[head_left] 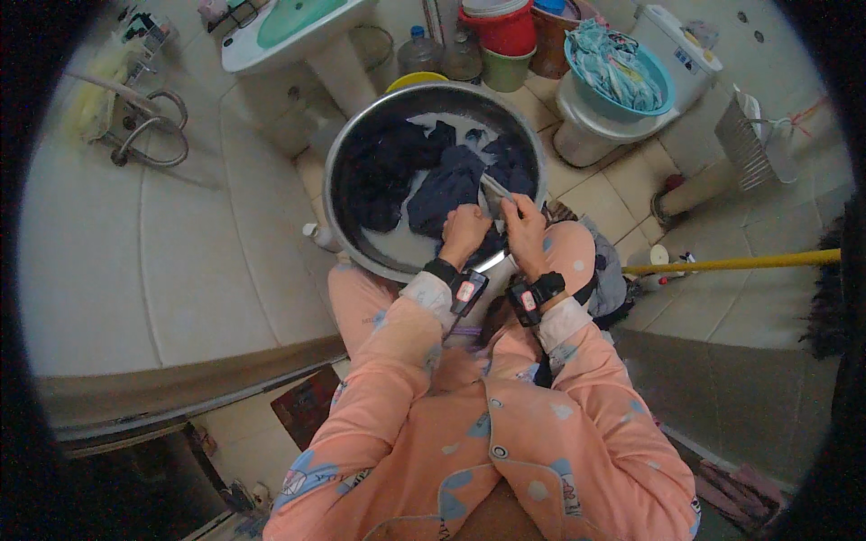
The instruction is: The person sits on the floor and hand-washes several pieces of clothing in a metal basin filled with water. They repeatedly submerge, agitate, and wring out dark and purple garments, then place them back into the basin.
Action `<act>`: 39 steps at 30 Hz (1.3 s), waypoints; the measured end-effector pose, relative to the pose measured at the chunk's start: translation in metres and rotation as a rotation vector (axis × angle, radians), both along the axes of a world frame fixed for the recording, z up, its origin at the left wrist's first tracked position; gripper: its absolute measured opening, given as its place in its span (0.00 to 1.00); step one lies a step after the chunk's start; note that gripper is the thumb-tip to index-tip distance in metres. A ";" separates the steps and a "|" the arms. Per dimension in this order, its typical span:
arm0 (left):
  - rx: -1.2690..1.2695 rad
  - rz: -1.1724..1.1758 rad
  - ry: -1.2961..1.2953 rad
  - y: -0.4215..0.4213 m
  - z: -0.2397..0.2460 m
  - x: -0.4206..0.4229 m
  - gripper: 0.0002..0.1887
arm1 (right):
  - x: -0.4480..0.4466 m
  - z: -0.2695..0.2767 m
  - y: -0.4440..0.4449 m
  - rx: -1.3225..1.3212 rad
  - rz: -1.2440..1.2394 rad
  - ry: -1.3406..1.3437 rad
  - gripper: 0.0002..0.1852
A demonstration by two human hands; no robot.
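A large round metal basin (pixel 333 223) stands before me with dark garments (pixel 446 186) lying in cloudy water (pixel 399 245). Over its near right part, my left hand (pixel 465 230) is closed on the dark cloth. Just right of it, my right hand (pixel 526 230) pinches a light grey edge of cloth (pixel 496 188) between thumb and fingers. That edge rises out of the basin beside the dark fabric. Both wrists wear black bands with small black devices. The lower parts of the garments are hidden under the water and my hands.
Beyond the basin stand a sink (pixel 304 55), a water jug (pixel 418 54), a red bucket (pixel 500 30) and a green bucket (pixel 507 67). A blue basin of cloth (pixel 666 95) rests on the toilet (pixel 582 138). A yellow pole (pixel 737 262) reaches in from the right.
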State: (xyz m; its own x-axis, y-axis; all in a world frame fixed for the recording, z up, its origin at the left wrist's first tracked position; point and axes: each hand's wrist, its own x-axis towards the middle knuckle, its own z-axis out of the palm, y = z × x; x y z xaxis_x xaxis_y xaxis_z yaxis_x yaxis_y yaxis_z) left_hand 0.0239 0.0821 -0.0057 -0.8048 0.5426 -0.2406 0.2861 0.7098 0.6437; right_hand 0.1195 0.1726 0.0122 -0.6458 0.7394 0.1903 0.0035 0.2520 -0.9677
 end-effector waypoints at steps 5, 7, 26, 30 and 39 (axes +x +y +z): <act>0.648 0.288 -0.570 -0.018 0.003 -0.002 0.06 | 0.001 0.001 -0.001 -0.050 -0.064 -0.065 0.09; 1.006 0.487 -0.765 -0.027 0.003 -0.001 0.07 | 0.000 -0.001 -0.001 0.065 -0.095 -0.055 0.10; 0.683 0.324 0.002 -0.064 -0.008 -0.010 0.19 | -0.005 0.001 -0.003 0.072 -0.091 -0.105 0.10; 0.720 0.369 -0.088 -0.067 -0.004 -0.015 0.16 | -0.003 0.004 -0.001 -0.015 0.041 -0.082 0.10; 0.496 0.268 0.287 -0.070 0.025 -0.024 0.15 | -0.001 0.004 0.000 -0.035 0.357 -0.200 0.10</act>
State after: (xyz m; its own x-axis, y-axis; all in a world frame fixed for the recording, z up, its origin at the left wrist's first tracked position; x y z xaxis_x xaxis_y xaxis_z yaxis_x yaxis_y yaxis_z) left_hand 0.0000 0.0125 0.0197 -0.9234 0.3046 0.2337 0.3500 0.4175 0.8386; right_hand 0.1182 0.1728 0.0167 -0.8847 0.4660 0.0139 0.1104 0.2383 -0.9649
